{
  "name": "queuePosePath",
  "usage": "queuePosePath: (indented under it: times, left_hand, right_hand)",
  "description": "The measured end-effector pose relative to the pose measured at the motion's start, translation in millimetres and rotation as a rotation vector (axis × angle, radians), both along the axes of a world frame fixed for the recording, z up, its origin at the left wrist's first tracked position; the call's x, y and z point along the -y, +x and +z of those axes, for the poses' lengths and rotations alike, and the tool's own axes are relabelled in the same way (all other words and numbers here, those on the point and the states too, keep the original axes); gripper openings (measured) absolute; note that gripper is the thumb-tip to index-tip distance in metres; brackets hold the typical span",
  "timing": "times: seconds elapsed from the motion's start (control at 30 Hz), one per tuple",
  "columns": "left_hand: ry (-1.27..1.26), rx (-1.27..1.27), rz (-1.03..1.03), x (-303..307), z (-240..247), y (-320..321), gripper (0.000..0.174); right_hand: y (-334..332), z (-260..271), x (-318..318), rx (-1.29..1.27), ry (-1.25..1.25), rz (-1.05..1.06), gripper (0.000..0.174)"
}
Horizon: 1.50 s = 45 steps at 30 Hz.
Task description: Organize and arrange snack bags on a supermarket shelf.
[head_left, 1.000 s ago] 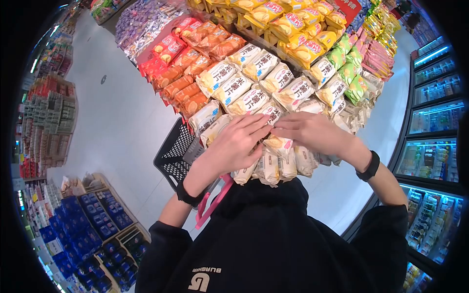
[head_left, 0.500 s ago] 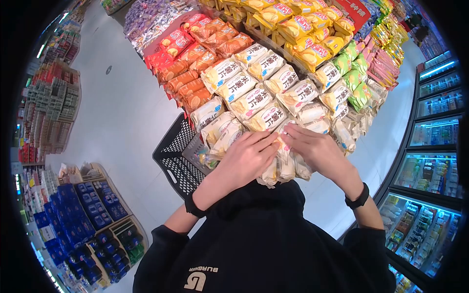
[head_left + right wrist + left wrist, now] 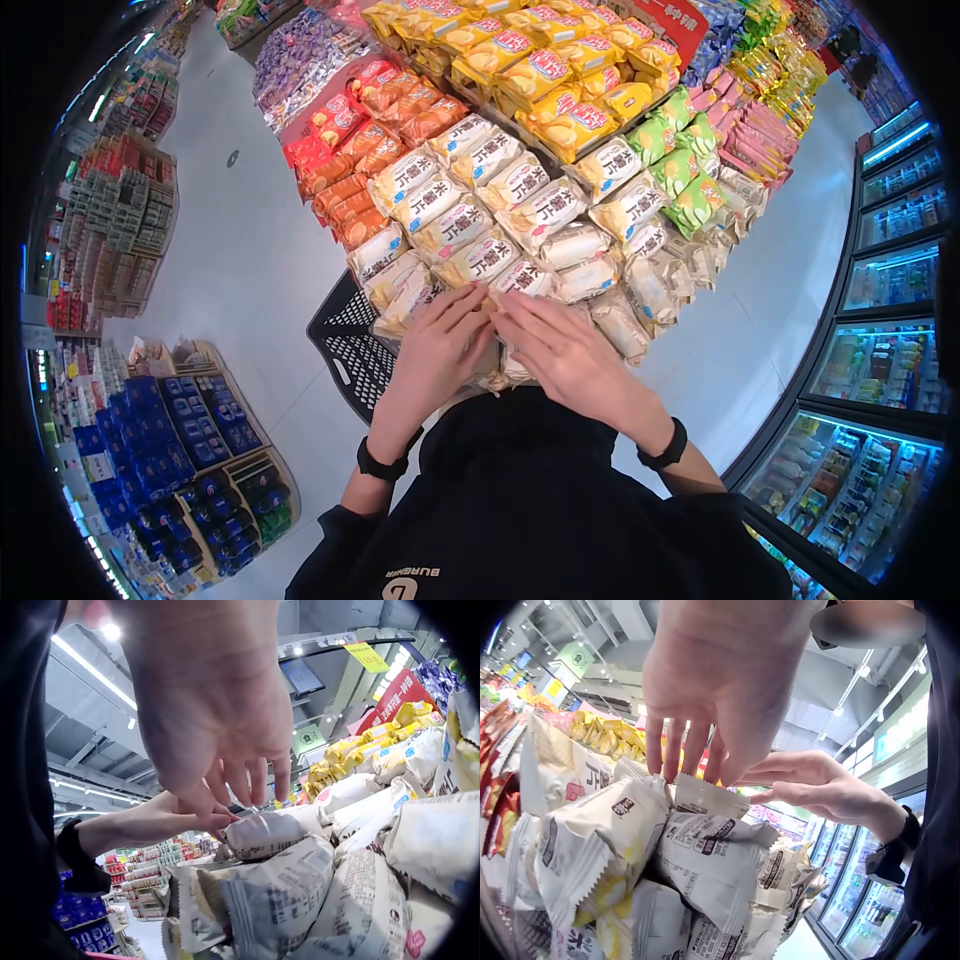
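White chip packets (image 3: 470, 255) lie in rows on top of a heaped snack display, with more bunched along its near edge. Both hands meet there in the head view. My left hand (image 3: 432, 350) reaches down with fairly straight fingers, its fingertips right at a white packet (image 3: 709, 799). From the other side my right hand (image 3: 565, 350) comes to the same spot, fingers extended and fingertips close to the left ones. In the right wrist view, the fingers of that hand point down over a white packet (image 3: 274, 831), while the left hand touches its far end.
Orange packets (image 3: 345, 195) sit left of the white ones, yellow packets (image 3: 570, 125) behind, green packets (image 3: 690, 195) to the right. A dark basket (image 3: 350, 350) stands at the display's left. Lit fridges (image 3: 870, 370) line the right; blue goods (image 3: 135, 440) stand at left.
Both hands have moved left along the near edge, the right hand further than the left. The head view has shifted, and more white packets show to the right of the hands.
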<state>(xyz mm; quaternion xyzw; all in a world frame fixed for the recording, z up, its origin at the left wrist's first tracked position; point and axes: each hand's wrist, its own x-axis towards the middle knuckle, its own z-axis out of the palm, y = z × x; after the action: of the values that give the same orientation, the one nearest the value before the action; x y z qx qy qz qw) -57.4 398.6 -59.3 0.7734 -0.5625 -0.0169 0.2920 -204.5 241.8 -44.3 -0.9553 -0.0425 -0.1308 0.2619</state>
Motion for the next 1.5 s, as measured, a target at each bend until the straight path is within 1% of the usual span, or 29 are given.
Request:
queuePosePath:
  times: [0.03, 0.17, 0.27, 0.33, 0.43, 0.53, 0.63, 0.73, 0.8, 0.83, 0.87, 0.93, 1.03, 1.13, 1.17, 1.33, 1.43, 1.5]
  left_hand:
    - [-0.016, 0.019, 0.019, 1, -4, -3, 0.020]
    - [0.039, 0.024, 0.103, 4, -6, -17, 0.030]
    - [0.011, 0.031, 0.149, 6, -4, -26, 0.032]
    - [-0.082, 0.036, 0.321, 2, -4, -39, 0.029]
    - [-0.238, 0.071, 0.566, -17, -8, -61, 0.023]
    - [-0.294, 0.030, 0.867, -58, -44, -71, 0.020]
    - [-0.156, 0.074, 1.042, -110, -93, -76, 0.019]
    - [0.086, 0.117, 1.122, -170, -156, -79, 0.023]
    - [0.223, 0.103, 1.146, -193, -183, -85, 0.029]
    - [0.293, 0.096, 1.153, -197, -186, -87, 0.032]
    - [0.307, 0.093, 1.166, -200, -190, -85, 0.035]
    - [0.347, 0.076, 1.190, -197, -187, -79, 0.043]
    - [0.393, -0.158, 1.223, -184, -175, -66, 0.054]
    - [0.455, -0.137, 1.229, -191, -187, -50, 0.065]
    - [0.474, -0.153, 1.212, -194, -189, -47, 0.061]
    - [0.518, -0.163, 1.163, -193, -184, -51, 0.061]
    - [0.492, -0.166, 1.140, -192, -186, -57, 0.062]
    - [0.526, -0.204, 1.106, -192, -188, -64, 0.063]
  right_hand:
    - [-4, -2, -3, 0.001, 0.020, 0.005, 0.055]
    - [-14, -14, -9, 0.002, 0.047, 0.052, 0.055]
    - [-20, -19, -9, 0.021, 0.072, 0.107, 0.052]
    - [-24, -21, -8, 0.057, 0.127, 0.136, 0.051]
    - [-34, -21, 2, 0.043, 0.100, 0.201, 0.052]
    - [-43, -26, 6, 0.062, 0.123, 0.257, 0.053]
    - [-52, -34, 9, 0.068, 0.107, 0.338, 0.056]
    - [-63, -33, 7, 0.065, 0.100, 0.397, 0.059]
    - [-72, -33, 8, 0.067, 0.106, 0.414, 0.058]
    - [-77, -36, 7, 0.067, 0.118, 0.412, 0.057]
    - [-82, -39, 6, 0.066, 0.134, 0.408, 0.056]
    - [-93, -48, 6, 0.031, 0.139, 0.370, 0.051]
    - [-109, -57, 5, -0.007, 0.161, 0.327, 0.042]
    - [-120, -60, -4, -0.073, 0.182, 0.312, 0.036]
    - [-124, -61, -7, -0.103, 0.186, 0.311, 0.035]
    - [-134, -63, -36, -0.149, 0.160, 0.359, 0.033]
    - [-135, -61, -57, -0.163, 0.157, 0.422, 0.033]
    - [-141, -63, -73, -0.172, 0.155, 0.463, 0.033]
